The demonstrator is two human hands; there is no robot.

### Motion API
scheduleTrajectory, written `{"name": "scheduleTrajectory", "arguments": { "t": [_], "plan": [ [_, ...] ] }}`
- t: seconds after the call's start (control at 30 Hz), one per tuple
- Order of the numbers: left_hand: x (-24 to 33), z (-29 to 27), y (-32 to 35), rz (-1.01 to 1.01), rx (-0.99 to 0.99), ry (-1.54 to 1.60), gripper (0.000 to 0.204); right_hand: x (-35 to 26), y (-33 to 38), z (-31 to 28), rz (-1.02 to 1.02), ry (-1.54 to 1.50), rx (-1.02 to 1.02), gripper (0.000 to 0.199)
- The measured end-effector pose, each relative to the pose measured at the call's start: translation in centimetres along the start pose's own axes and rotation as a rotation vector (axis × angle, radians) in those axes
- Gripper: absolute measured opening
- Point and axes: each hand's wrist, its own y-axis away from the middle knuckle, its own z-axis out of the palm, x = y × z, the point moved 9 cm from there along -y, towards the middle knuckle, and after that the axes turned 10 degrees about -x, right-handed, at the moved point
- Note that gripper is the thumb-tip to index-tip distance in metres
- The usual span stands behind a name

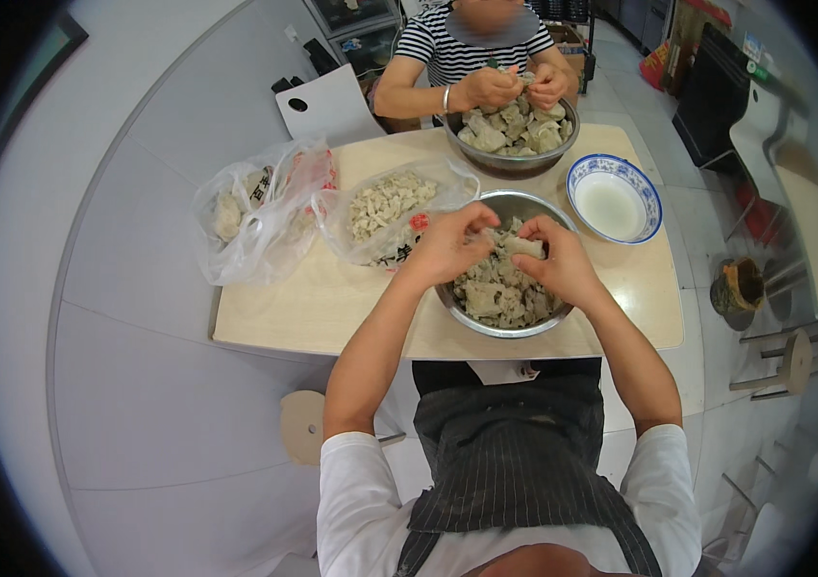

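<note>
Both my hands hover over a steel bowl (449, 299) filled with pale grey-white food pieces (497, 296). My left hand (452, 245) and my right hand (558, 262) pinch one pale piece (522, 247) between their fingertips, just above the pile. Across the table, another person's two hands (515, 87) work a similar piece over a second steel bowl (515, 162) that is heaped with the same food.
A blue-and-white ceramic bowl (615, 199) of whitish liquid stands at the right. Clear plastic bags (265, 216) and an open bag of small pale pieces (385, 207) lie at the left on the light wooden table (284, 308). Stools (303, 426) stand around it.
</note>
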Motion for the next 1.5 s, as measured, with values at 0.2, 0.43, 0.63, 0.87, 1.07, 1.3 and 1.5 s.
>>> {"name": "scheduleTrajectory", "arguments": {
  "t": [0.2,0.43,0.63,0.87,1.07,1.3,1.5],
  "plan": [
    [-0.9,2.1,-0.3,-0.180,-0.077,-0.008,0.015,-1.6,-0.1,0.5,0.023,0.123,-0.049,0.027],
    [-1.4,1.6,0.1,-0.160,-0.113,0.265,0.015,-1.5,0.3,-0.6,-0.106,0.135,0.006,0.028],
    [-1.6,3.0,-0.2,-0.155,-0.121,0.097,0.014,-1.2,0.2,0.8,-0.001,0.049,-0.078,0.027],
    [-1.4,0.0,0.3,-0.139,0.037,0.166,0.016,1.1,0.2,0.0,0.068,-0.178,-0.031,0.027],
    [-2.1,3.6,0.1,-0.207,-0.183,0.486,0.014,1.3,-0.5,1.1,0.028,-0.208,-0.032,0.023],
    [-4.3,-0.4,0.6,-0.192,0.017,0.123,0.014,2.6,-0.2,-0.5,0.078,-0.329,0.056,0.028],
    [-0.9,2.6,-0.3,-0.175,-0.098,0.271,0.017,-0.4,-0.3,0.8,-0.076,-0.124,0.016,0.029]
  ]
}}
